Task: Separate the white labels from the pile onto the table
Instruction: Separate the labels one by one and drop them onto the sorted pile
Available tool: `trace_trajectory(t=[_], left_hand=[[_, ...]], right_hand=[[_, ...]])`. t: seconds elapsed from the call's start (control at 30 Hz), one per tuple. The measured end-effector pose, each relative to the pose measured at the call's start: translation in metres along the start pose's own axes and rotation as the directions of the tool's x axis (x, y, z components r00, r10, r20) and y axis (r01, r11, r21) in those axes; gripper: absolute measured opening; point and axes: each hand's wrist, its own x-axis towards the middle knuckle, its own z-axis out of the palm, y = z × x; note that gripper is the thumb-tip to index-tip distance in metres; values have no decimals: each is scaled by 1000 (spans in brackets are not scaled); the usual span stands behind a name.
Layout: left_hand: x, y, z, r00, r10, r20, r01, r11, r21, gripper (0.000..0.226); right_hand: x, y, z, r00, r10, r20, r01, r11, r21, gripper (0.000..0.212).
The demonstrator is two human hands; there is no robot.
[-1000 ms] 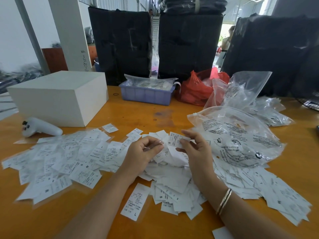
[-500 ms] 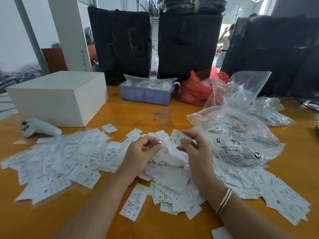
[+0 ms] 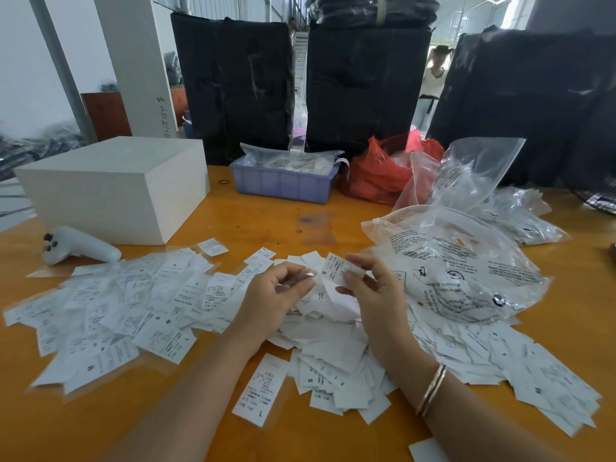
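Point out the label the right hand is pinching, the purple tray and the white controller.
Label [image 3: 336, 268], head view: printed face.
Purple tray [image 3: 283, 186], head view: front wall.
White controller [image 3: 80, 246], head view: its body.

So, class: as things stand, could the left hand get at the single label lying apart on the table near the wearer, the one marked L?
Probably yes. That label lies alone on bare table, just beside the left forearm, with nothing over it. The left hand is busy at the pile, so it would need to draw back first.
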Motion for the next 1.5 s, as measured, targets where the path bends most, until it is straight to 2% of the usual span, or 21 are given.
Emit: trace_trajectory(t=[0.1, 0.3, 0.5, 0.77, 0.9, 1.03, 1.17, 1.27, 1.5], left_hand=[[0, 0, 0, 1000, 21, -11, -21, 1000, 18, 10], [-1, 0, -1, 1000, 5, -25, -5, 1000, 3, 10], [-1, 2, -1, 1000, -1, -19, 2, 1000, 20, 5], [-2, 6, 0, 1000, -18, -14, 18, 1000, -9, 8], [-3, 7, 0, 1000, -27, 5, 28, 1000, -11, 13], [-3, 7, -1, 999, -21, -33, 20, 1000, -8, 17], [-4, 7, -2, 999, 19, -41, -19, 1000, 8, 20], [-4, 7, -2, 999, 29, -21, -29, 1000, 11, 19], [-2, 7, -1, 1000, 6, -18, -6, 1000, 7, 18]], right_hand=[[-2, 1, 2, 996, -3, 93, 6, 1000, -29, 25], [-2, 1, 0, 991, -17, 131, 27, 997, -78, 31], [-3, 3, 1, 983, -38, 181, 85, 961, -263, 35], [-1, 6, -1, 979, -65, 192, 125, 939, -319, 35], [0, 2, -1, 983, -64, 174, 102, 971, -218, 31], [1, 2, -1, 978, 58, 203, -34, 993, -117, 30], [2, -2, -4, 987, 137, 86, -144, 986, 83, 17], [3, -6, -6, 990, 139, 8, -137, 966, 217, 13], [-1, -11, 3, 1000, 19, 2, -19, 996, 89, 18]])
